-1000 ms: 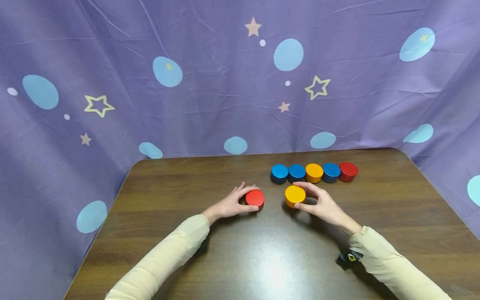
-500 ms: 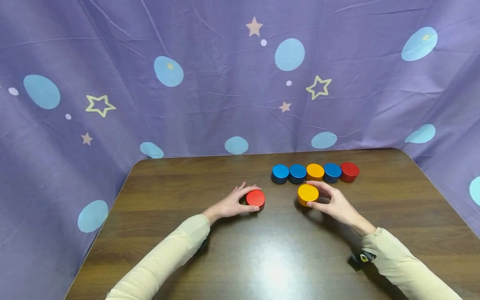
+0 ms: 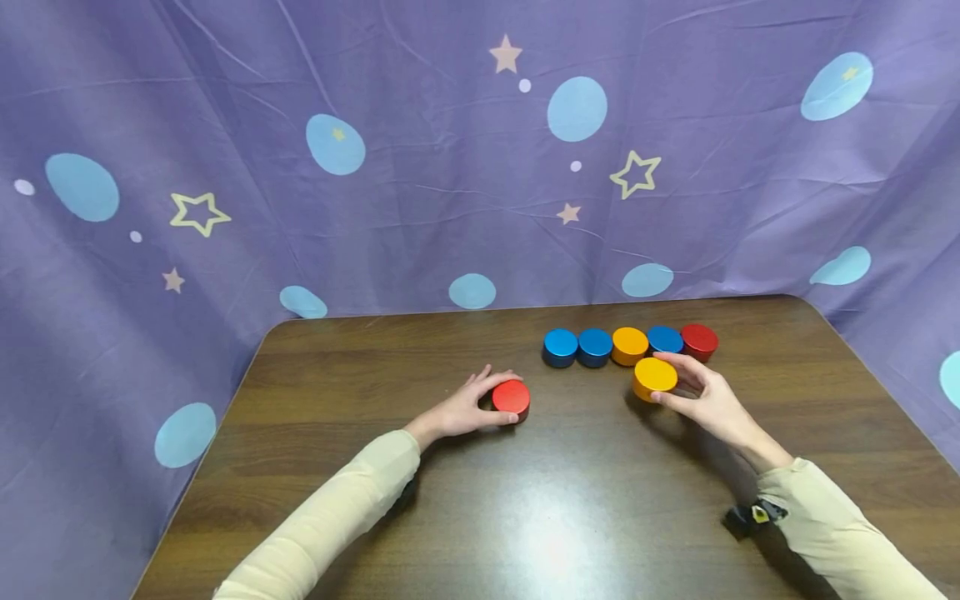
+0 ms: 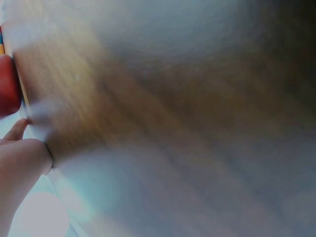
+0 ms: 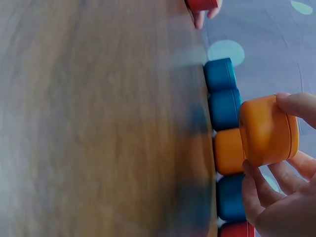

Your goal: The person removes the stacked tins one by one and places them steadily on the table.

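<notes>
In the head view my left hand (image 3: 461,412) holds a red round tin (image 3: 511,398) on the table, thumb at its near side and fingers at its far side. The left wrist view catches only part of that red tin (image 4: 9,86). My right hand (image 3: 712,406) grips an orange-yellow round tin (image 3: 655,377) by its sides, in front of the row. In the right wrist view this orange tin (image 5: 266,131) is raised off the table, between thumb and fingers. Behind it, the row's dark blue tin (image 3: 664,339) is partly hidden.
A row of tins stands near the table's back: a light blue tin (image 3: 560,345), a blue tin (image 3: 594,345), an orange tin (image 3: 629,344), the dark blue one and a red tin (image 3: 700,341) at the right. A purple curtain (image 3: 405,242) hangs behind the wooden table (image 3: 360,350).
My right hand has carried the orange tin rightward along the front of the row, from before the blue tins to before the dark blue one. The left hand and its red tin have stayed put.
</notes>
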Tool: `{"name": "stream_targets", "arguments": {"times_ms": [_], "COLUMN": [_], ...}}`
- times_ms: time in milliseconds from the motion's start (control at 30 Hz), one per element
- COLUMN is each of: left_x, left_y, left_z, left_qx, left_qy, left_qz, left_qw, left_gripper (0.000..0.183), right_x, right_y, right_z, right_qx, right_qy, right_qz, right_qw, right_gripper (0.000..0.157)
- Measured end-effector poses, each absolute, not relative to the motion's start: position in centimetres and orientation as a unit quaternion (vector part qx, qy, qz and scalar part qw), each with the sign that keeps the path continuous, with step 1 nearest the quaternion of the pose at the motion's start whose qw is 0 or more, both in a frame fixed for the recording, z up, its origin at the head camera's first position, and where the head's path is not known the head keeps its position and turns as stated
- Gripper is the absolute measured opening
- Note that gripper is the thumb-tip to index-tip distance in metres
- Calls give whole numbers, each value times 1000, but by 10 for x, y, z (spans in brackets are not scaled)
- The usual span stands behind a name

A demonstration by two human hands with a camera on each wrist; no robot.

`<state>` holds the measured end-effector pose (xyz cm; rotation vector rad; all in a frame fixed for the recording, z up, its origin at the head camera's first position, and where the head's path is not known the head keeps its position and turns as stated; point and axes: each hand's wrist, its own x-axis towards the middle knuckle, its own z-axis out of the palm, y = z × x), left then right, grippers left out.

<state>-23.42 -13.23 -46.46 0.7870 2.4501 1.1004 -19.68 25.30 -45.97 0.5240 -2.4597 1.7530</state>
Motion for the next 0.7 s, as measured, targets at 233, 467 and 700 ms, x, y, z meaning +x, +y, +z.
{"name": "stream_targets", "arguments": {"times_ms": [233,467,700], "left_x": [-233,-232,-232], "left_y": [-132,-132,-132], "left_z": [-463,-461,-462], "left_qx": [283,289,296], "left_qy": [860,859,855], "left_qz": [390,390,395], "left_qw": [166,164,159], "left_gripper": [62,62,61], "right_x": [-195,-196,-197], "right_y": [267,282,296], "right_z": [-456,-449,-442], "right_qx": [150,151,125], "right_qy": [-802,-783,-800], "right_qz": [576,598,578], "right_qw": [56,79,105], "right_gripper": [56,56,56]}}
